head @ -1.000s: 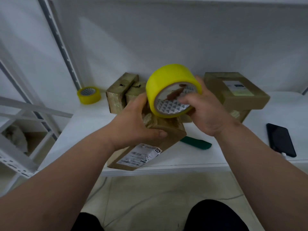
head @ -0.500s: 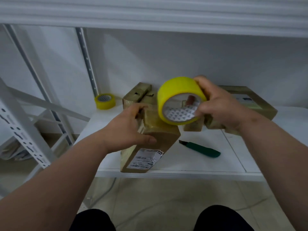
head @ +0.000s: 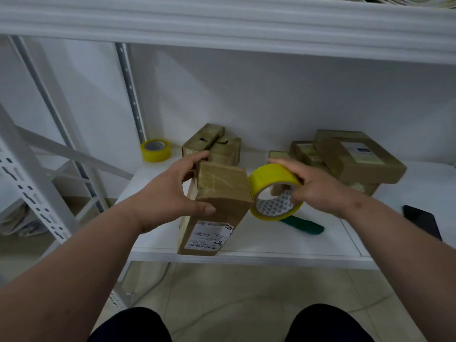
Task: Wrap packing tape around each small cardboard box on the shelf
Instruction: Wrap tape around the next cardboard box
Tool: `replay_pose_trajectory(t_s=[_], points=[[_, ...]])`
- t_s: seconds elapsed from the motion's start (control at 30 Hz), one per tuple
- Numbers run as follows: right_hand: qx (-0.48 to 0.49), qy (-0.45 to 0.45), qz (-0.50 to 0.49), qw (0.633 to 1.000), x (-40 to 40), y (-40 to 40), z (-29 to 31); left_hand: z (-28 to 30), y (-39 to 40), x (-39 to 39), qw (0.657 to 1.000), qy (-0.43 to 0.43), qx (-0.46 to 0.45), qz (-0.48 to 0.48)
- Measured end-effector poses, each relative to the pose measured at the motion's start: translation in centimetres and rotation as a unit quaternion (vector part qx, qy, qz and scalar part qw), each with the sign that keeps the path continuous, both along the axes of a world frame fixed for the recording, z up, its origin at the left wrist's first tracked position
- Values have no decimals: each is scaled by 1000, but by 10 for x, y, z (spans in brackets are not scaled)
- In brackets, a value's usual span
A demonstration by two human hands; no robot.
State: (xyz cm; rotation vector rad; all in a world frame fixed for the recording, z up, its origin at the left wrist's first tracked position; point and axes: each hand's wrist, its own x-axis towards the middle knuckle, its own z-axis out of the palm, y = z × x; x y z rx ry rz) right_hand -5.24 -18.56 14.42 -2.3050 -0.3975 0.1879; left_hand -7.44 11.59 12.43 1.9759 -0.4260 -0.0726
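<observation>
A small brown cardboard box [head: 222, 193] with a white shipping label stands at the front edge of the white shelf [head: 283, 243]. My left hand [head: 170, 193] grips its left side, thumb across the front face. My right hand [head: 313, 186] holds a yellow tape roll [head: 274, 191] just to the right of the box, fingers curled through the core. Two taped boxes [head: 214, 144] stand at the back behind it. A stack of several more boxes [head: 350, 156] lies at the back right.
A second yellow tape roll [head: 156, 150] sits at the shelf's back left corner. A green utility knife [head: 306, 225] lies under the held roll. A black phone [head: 423, 222] lies at the right. An upper shelf board [head: 222, 25] runs overhead.
My right hand has carried the tape roll from above the box down to its right side. The camera view has tilted up, showing the upper shelf.
</observation>
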Motion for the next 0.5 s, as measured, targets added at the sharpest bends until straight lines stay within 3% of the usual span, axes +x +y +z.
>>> replay_pose_trajectory(t_s=[0.13, 0.23, 0.33, 0.4, 0.5], points=[[57, -5, -29, 998, 1, 9, -8, 0, -2, -1, 999, -4, -48, -8], [217, 12, -81, 973, 7, 14, 1, 1, -6, 2, 982, 27, -186, -10], [381, 42, -104, 918, 11, 19, 15, -7, -10, 8, 955, 74, -288, -8], [453, 56, -105, 884, 11, 24, 19, -22, -12, 9, 943, 117, -311, 11], [439, 73, -77, 892, 11, 36, 11, -41, -3, 9, 953, 125, -273, 48]])
